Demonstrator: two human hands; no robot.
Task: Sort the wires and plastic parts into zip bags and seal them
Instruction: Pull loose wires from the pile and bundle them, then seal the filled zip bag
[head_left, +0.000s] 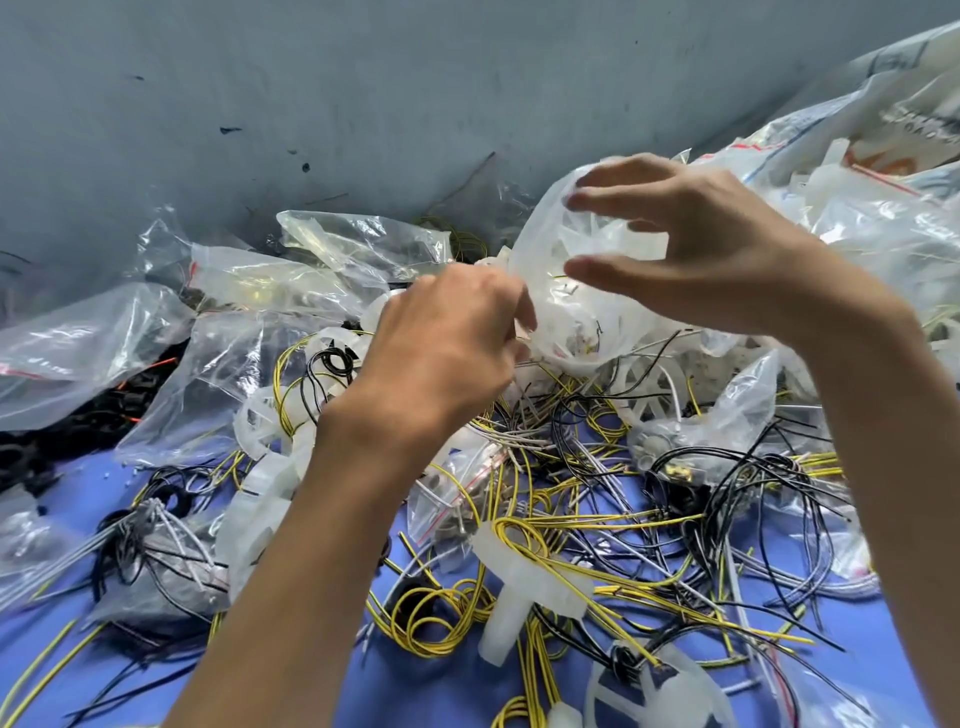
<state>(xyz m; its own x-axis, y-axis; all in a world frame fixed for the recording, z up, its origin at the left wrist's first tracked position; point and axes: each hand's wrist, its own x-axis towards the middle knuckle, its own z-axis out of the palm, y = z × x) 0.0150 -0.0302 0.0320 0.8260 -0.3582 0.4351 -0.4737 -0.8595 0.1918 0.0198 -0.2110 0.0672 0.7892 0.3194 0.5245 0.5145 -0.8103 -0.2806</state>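
Left grip (447, 338) pinches the edge of a cloudy zip bag (566, 317) raised above the bench (457, 691), white plastic parts (602, 236) inside. Right grip (717, 254) hovers at the bag's right side, fingers spread and loosely curved, clasping nothing. Yellow and black wires (597, 522) sprawl beneath.

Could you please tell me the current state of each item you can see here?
Held bag: raised, white plastic parts inside.
Left hand: pinching its edge.
Right hand: open, fingers spread beside it.
T-shaped plastic part: loose, unbagged.
Yellow wires: loose, tangled, unbagged.
Left zip bag: lying flat, seal unclear.
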